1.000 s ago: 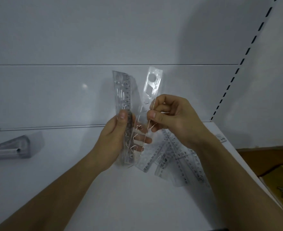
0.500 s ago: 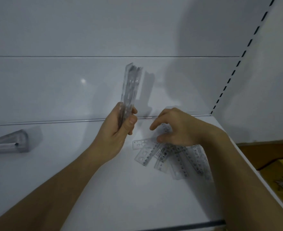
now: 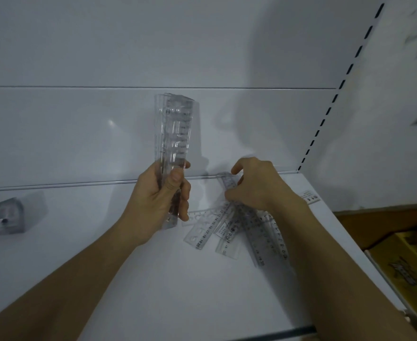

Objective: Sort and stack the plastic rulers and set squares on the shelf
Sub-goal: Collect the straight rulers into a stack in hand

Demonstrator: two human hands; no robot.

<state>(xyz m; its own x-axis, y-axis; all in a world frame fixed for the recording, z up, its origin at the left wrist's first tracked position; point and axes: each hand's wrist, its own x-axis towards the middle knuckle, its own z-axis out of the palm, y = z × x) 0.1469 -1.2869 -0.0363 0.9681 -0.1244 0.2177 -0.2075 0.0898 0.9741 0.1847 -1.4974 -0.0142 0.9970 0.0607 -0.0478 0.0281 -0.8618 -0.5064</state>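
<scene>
Up near the middle of the view, the left hand (image 3: 163, 193) grips a stack of clear rulers (image 3: 174, 141), thumb across the near face and fingers wrapped round the far side. The stack stands nearly upright, its lower end just above the white shelf (image 3: 133, 279) and its upper end in front of the white back panel (image 3: 79, 134). To the right, the right hand (image 3: 254, 185) reaches down onto a loose pile of rulers (image 3: 229, 232) lying fanned out on the shelf, overlapping one another at different angles with their printed numbers showing. Its fingers are bent, and the thumb and forefinger seem to pinch the far end of one ruler (image 3: 227, 180) that points toward the back panel, though the clear plastic and some blur make the contact hard to judge. One more ruler end (image 3: 310, 196) pokes out from behind the right wrist, close to the right edge of the shelf. Far to the left, well apart from both hands, another bundle of clear plastic pieces (image 3: 2, 215) lies flat on the shelf; whether these are rulers or set squares I cannot tell. Beyond the shelf's right edge, lower down, sits a brown cardboard box (image 3: 399, 247) with yellow packaging inside.
</scene>
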